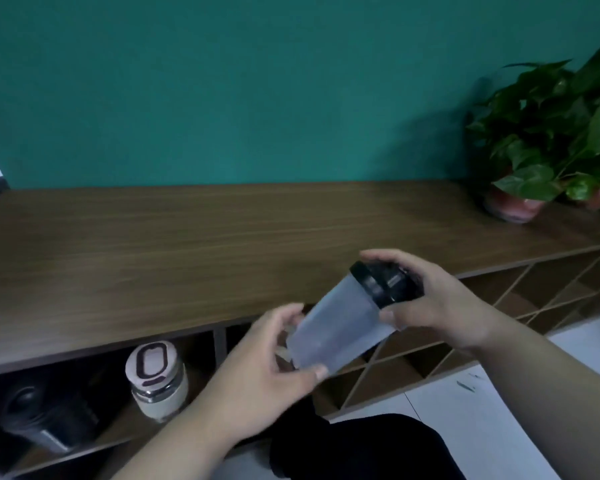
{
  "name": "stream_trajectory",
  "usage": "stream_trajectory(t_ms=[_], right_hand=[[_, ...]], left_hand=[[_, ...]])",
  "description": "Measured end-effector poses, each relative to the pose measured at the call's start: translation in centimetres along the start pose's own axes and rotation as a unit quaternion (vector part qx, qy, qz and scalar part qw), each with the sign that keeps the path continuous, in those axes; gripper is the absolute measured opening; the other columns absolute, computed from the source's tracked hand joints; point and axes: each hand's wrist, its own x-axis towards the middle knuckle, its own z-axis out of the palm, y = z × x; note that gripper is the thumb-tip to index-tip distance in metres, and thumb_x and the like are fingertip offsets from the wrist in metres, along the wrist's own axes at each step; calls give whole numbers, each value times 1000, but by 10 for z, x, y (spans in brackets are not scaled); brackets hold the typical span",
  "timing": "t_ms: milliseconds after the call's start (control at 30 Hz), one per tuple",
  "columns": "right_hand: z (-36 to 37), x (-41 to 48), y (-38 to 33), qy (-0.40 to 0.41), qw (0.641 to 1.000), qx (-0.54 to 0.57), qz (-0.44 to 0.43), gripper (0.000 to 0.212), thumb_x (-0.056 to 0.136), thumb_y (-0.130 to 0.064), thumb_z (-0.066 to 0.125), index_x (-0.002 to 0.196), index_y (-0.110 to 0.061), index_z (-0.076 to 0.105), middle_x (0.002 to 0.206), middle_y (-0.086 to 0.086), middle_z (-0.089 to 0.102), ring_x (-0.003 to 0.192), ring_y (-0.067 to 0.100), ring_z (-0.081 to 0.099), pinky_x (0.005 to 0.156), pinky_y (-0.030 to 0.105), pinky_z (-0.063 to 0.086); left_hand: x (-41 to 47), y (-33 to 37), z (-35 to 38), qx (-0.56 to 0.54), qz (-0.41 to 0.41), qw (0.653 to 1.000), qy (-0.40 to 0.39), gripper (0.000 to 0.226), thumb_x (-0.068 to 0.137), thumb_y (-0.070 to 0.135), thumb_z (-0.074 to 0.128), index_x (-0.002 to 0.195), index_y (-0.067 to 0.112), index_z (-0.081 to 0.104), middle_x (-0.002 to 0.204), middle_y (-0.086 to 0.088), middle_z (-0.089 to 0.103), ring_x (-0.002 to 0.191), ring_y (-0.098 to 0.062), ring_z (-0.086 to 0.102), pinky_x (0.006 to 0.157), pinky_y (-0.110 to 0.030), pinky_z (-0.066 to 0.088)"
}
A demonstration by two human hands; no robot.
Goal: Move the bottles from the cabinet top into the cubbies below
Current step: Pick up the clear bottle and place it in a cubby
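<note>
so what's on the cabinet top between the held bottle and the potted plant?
Nothing. In the head view the cabinet top is bare wood from the translucent bottle to the potted plant.

The cabinet top [187,244] is lying bare across its width — only a potted plant [548,140] is crowding the far right corner. Below, a white-lidded jar [158,382] and a dark flask [45,420] are filling the left cubby [94,445] — the diamond cubbies [520,299] to the right are standing open.
</note>
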Motion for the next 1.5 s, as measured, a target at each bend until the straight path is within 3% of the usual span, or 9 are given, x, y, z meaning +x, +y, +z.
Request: stream_trajectory(t_ms=[100, 200, 400, 567, 667, 833, 967, 1167, 1500], right_hand=[[-4, -15, 14, -70, 989, -130, -3, 80, 62, -26, 89, 133, -45, 56, 125, -24, 60, 119, 0, 59, 93, 22, 51], [9, -17, 46, -105, 972, -209, -28, 92, 68, -23, 88, 146, -39, 43, 146, -24, 39, 136, -11, 38, 107, 11, 36], [38, -13, 116, -18, 989, -113, 94, 120, 67, -40, 89, 158, -42, 12, 148, -23, 33, 135, -4, 38, 101, 7, 33], [50, 15, 166, 45, 991, -71, 105, 99, 55, -52, 88, 140, -47, 38, 134, -21, 57, 122, 1, 58, 101, 28, 50], [43, 40, 184, 31, 993, -52, 103, 93, 50, -54, 87, 132, -51, 44, 131, -18, 59, 118, 0, 59, 100, 30, 53], [33, 71, 210, -9, 994, -41, 105, 96, 51, -46, 88, 138, -47, 46, 133, -17, 59, 122, 5, 60, 102, 40, 53], [30, 81, 222, -24, 994, -54, 95, 88, 59, -35, 94, 134, -44, 50, 130, -19, 60, 120, 2, 59, 100, 33, 54], [32, 88, 232, -25, 996, -34, 76, 85, 61, -29, 90, 133, -48, 49, 132, -18, 59, 124, 1, 58, 104, 39, 52], [36, 89, 237, 15, 998, -56, 29, 77, 64, -25, 92, 118, -56, 47, 124, -28, 51, 121, -6, 52, 97, 16, 45]], left_hand=[[6, -13, 45, -8, -72, 991, -114, 85, 66, 47, 86, 133, 65, 36, 131, 34, 57, 119, 15, 56, 103, -22, 49], [15, -42, 87, -5, -95, 991, -95, 90, 63, 33, 91, 138, 47, 43, 126, 26, 63, 117, 15, 57, 107, -27, 50], [53, -129, 148, -17, -149, 985, -84, 76, 69, 31, 86, 139, 18, 59, 97, 6, 72, 108, 13, 64, 101, -45, 55], [83, -149, 175, -1, -155, 988, 26, 61, 71, 30, 90, 126, 35, 63, 118, 6, 73, 111, -10, 70, 91, -41, 61], [101, -163, 185, 23, -168, 985, 39, 66, 68, 50, 89, 125, 33, 63, 115, 10, 73, 108, -5, 69, 89, -38, 61], [118, -178, 199, 155, -153, 971, 100, 52, 69, 27, 80, 117, 17, 66, 109, -4, 67, 104, -20, 62, 93, -41, 54], [127, -186, 205, 162, -208, 956, 125, 64, 67, 49, 63, 123, 18, 63, 112, 0, 67, 108, -21, 63, 96, -41, 52], [130, -175, 210, 149, -239, 946, 163, 66, 74, 33, 80, 130, 8, 58, 122, -10, 68, 118, -29, 61, 100, -37, 46], [133, -182, 215, 178, -224, 938, 195, 71, 69, 49, 54, 128, 9, 61, 113, -10, 69, 109, -34, 63, 96, -44, 50]])
